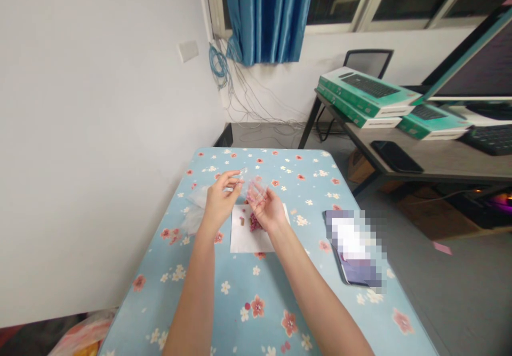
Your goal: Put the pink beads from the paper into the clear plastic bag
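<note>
Right in the middle of the room stands the tabletop [280, 302], covered in a light blue cloth with small flowers. Off to the right, a grey desk [440, 158] carries green keyboard boxes [366, 97] and a black phone [396, 156]. On the tabletop's right side lies a tablet-like device [354, 249], its face blurred out. Nearer the centre sits a white sheet of paper [248, 236] with a small heap of reddish-pink beads [254, 221] on it, and a crumpled clear plastic bag [194, 212] lies just left of the sheet. Both hands are raised just above the paper. The left hand [219, 201] has its grip pinched closed on the edge of a small clear plastic pouch [253, 185]. The right hand [269, 209] is curled around the pouch from below, fingers closed on it, hovering directly over the beads.
</note>
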Action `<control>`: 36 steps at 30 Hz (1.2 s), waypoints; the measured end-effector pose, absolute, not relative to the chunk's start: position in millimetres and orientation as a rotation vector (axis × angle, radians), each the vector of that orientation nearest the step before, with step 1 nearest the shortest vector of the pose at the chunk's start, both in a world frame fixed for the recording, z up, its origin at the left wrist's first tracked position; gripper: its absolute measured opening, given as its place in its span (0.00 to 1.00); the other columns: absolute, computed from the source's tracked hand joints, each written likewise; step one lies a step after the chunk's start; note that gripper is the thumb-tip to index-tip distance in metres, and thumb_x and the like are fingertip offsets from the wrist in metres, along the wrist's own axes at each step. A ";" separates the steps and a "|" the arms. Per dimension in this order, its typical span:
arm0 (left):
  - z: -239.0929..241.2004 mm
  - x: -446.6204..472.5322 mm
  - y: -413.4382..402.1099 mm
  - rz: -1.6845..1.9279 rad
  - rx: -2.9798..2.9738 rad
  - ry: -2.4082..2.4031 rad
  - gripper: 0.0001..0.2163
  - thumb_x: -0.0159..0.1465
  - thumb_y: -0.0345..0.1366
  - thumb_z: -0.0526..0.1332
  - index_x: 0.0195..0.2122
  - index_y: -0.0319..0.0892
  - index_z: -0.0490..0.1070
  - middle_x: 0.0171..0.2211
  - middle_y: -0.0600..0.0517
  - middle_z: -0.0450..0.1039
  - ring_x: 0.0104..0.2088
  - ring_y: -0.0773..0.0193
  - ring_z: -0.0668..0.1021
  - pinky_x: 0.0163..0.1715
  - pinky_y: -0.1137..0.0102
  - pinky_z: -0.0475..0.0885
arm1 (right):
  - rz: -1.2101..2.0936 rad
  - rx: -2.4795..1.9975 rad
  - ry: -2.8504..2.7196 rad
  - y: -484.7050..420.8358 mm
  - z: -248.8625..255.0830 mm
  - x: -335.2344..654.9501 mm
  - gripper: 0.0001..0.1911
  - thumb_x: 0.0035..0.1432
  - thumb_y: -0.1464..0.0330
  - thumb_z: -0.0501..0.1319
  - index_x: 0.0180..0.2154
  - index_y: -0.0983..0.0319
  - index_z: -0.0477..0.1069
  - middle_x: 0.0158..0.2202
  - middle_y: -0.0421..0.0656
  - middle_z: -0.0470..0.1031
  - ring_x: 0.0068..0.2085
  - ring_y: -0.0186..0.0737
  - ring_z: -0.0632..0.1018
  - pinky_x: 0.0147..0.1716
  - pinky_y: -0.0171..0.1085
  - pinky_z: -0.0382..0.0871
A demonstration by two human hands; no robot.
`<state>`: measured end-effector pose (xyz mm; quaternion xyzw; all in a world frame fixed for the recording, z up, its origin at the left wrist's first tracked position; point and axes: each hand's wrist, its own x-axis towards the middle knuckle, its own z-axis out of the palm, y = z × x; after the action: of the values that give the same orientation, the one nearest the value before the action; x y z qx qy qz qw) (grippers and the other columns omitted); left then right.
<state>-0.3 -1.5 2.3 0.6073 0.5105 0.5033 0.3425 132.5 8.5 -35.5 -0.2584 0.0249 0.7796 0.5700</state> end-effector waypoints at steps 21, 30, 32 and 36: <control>19.2 5.2 -12.2 1.316 1.671 1.358 0.12 0.62 0.39 0.58 0.46 0.44 0.72 0.40 0.49 0.78 0.42 0.59 0.79 0.38 0.69 0.76 | 1.919 -0.595 0.202 1.3 -38.2 124.6 0.19 0.67 0.67 0.41 0.46 0.66 0.67 0.27 0.45 0.79 0.30 0.35 0.81 0.29 0.33 0.76; 20.6 5.6 -12.9 1.192 1.677 1.331 0.17 0.57 0.32 0.62 0.50 0.46 0.71 0.41 0.49 0.78 0.44 0.58 0.79 0.40 0.67 0.76 | 1.897 -0.505 0.140 5.8 -42.5 122.4 0.18 0.66 0.70 0.42 0.40 0.64 0.70 0.25 0.42 0.77 0.28 0.33 0.79 0.29 0.30 0.75; 19.6 6.1 -12.7 1.186 1.655 1.330 0.18 0.57 0.31 0.63 0.50 0.46 0.71 0.41 0.49 0.78 0.45 0.57 0.79 0.40 0.67 0.77 | 1.877 -0.493 0.137 6.5 -43.2 121.8 0.18 0.66 0.72 0.42 0.39 0.63 0.70 0.25 0.41 0.77 0.27 0.32 0.79 0.29 0.29 0.75; 18.7 6.4 -13.1 1.205 1.679 1.295 0.18 0.58 0.33 0.62 0.51 0.46 0.70 0.47 0.49 0.75 0.48 0.58 0.77 0.44 0.65 0.75 | 1.911 -0.478 0.137 6.3 -45.2 122.0 0.17 0.66 0.70 0.43 0.38 0.64 0.70 0.27 0.43 0.77 0.31 0.33 0.80 0.31 0.31 0.76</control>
<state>6.4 -13.1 18.7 0.6463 0.4986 0.4639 0.3443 122.0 6.3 -45.2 -0.2021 0.0581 0.8075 0.5510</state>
